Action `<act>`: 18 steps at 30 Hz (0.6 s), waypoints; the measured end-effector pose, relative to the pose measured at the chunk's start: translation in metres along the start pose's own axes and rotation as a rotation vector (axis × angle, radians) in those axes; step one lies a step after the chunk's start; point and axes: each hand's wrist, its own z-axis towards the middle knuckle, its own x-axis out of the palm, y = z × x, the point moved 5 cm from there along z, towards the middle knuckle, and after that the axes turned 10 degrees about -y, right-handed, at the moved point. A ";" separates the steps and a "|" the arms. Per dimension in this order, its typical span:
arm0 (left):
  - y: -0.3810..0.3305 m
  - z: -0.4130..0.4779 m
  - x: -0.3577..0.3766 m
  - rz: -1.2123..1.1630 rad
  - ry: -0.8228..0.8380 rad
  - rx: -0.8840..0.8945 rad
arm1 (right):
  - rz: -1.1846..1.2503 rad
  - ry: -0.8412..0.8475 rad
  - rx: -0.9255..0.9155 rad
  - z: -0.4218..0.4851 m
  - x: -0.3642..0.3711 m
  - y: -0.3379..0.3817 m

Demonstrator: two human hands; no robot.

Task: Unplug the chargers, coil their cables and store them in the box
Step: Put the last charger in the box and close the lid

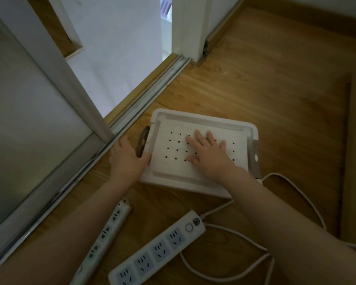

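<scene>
pressing flat on the lid [201, 149] of a white storage box [193, 182], the right hand [209, 153] lies palm down with fingers [199, 138] spread wide, holding nothing. lid has rows of small dark square holes and sits closed on the box. left hand [127, 159] is at the box's left end, fingers open, thumb against the box edge just beside a dark brown side handle [142, 144]; can't tell if it grips anything. grey latch [254, 159] shows on the box's right end. box sits on the wooden floor [265, 95], near a sliding door track [144, 99] and a frosted glass door [25, 120]. two white power strips lie on the floor nearer the camera: a narrow power strip [105, 237] under the left forearm, and a wider power strip [158, 249] with a round button, sockets empty. a white cable [296, 194] runs from the wider strip, looping on the floor to the right of the box. no chargers visible; box contents hidden.
</scene>
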 end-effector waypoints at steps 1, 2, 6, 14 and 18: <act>0.006 0.005 0.005 -0.091 0.091 -0.106 | 0.006 -0.006 0.003 0.000 0.000 -0.002; 0.008 0.007 0.010 -0.200 0.156 -0.170 | 0.011 -0.015 0.003 0.000 -0.001 -0.003; -0.002 0.005 0.010 -0.306 0.090 -0.060 | 0.031 -0.024 0.005 0.000 -0.002 -0.005; -0.011 -0.006 0.001 -0.210 -0.052 0.185 | 0.026 -0.033 0.011 0.001 0.000 -0.003; -0.018 -0.012 0.004 0.007 -0.100 0.388 | 0.015 -0.036 0.012 0.001 0.002 -0.005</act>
